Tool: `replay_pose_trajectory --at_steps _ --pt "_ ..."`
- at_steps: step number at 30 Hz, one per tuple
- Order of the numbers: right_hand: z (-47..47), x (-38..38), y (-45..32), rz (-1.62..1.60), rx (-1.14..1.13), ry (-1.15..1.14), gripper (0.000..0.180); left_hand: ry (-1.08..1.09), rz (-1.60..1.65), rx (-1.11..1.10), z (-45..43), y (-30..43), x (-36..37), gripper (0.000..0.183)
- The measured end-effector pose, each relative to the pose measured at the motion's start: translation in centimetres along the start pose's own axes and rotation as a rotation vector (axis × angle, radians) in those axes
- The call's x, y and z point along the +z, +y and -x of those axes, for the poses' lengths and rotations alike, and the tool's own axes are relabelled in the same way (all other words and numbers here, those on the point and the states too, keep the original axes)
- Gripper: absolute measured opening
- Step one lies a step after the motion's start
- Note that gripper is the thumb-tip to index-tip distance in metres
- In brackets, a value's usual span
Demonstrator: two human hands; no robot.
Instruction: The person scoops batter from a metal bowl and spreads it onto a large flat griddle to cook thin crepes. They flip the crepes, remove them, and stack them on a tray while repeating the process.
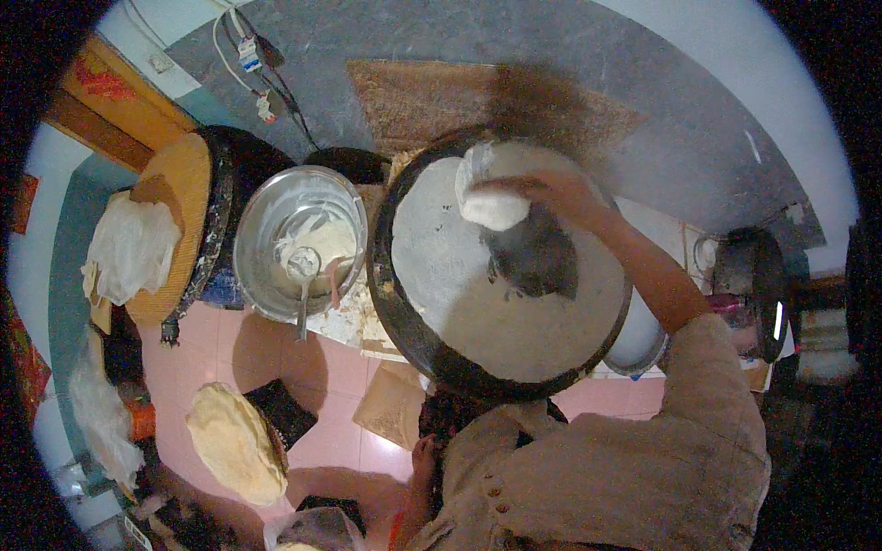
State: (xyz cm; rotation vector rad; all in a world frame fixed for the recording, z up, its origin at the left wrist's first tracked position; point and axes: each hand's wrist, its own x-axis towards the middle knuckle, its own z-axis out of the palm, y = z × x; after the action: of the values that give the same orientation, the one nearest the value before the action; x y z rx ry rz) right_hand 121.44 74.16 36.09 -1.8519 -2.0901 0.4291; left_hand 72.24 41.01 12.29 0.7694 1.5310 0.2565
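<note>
A large round griddle (537, 337) with a dark rim lies before me, a thin pale layer of batter or dough over most of it and a dark patch near its middle. My right hand (517, 189), blurred, reaches in from the right and holds a soft white lump of dough (496, 210) on the upper part of the griddle. Part of the lump stretches up behind the fingers. My left hand (425, 451) is low by my body, below the griddle, small in view; its fingers are not clear. A metal bowl (248, 275) of white dough stands left of the griddle, with a ladle (303, 303) in it.
A stack of thin round flatbreads (234, 441) is at the lower left. A corrugated round board (196, 227) at the left bears a clear plastic bag (134, 248). Cardboard (413, 103) leans behind the griddle. Cables with switches (249, 55) hang on the wall. Another basin (637, 344) stands right.
</note>
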Motion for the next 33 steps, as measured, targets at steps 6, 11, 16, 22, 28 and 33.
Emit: replay_pose_trajectory --at_steps 6,11,16,22,28,33 --pt "-6.5 3.4 2.4 0.100 0.062 0.221 0.030 -0.008 -0.007 0.047 -1.9 -4.2 0.2 0.032" --pt "-5.5 4.9 3.5 0.247 -0.053 0.074 0.032 0.029 0.185 0.052 -2.6 -6.6 1.4 0.030" --pt "-0.4 4.1 3.4 0.210 -0.171 -0.123 0.031 0.046 0.080 -0.071 -2.1 -6.1 1.9 0.031" --pt "4.3 2.4 2.9 0.114 -0.100 -0.174 0.030 -0.007 0.094 0.089 -2.1 -6.5 2.6 0.030" --pt "1.6 2.7 0.7 0.127 -0.148 -0.077 0.029 -0.024 0.352 0.017 -1.4 -6.5 3.5 0.027" --pt "4.9 1.8 0.1 0.272 -0.224 -0.270 0.029 -0.011 0.315 0.064 -1.2 -6.7 4.4 0.026"
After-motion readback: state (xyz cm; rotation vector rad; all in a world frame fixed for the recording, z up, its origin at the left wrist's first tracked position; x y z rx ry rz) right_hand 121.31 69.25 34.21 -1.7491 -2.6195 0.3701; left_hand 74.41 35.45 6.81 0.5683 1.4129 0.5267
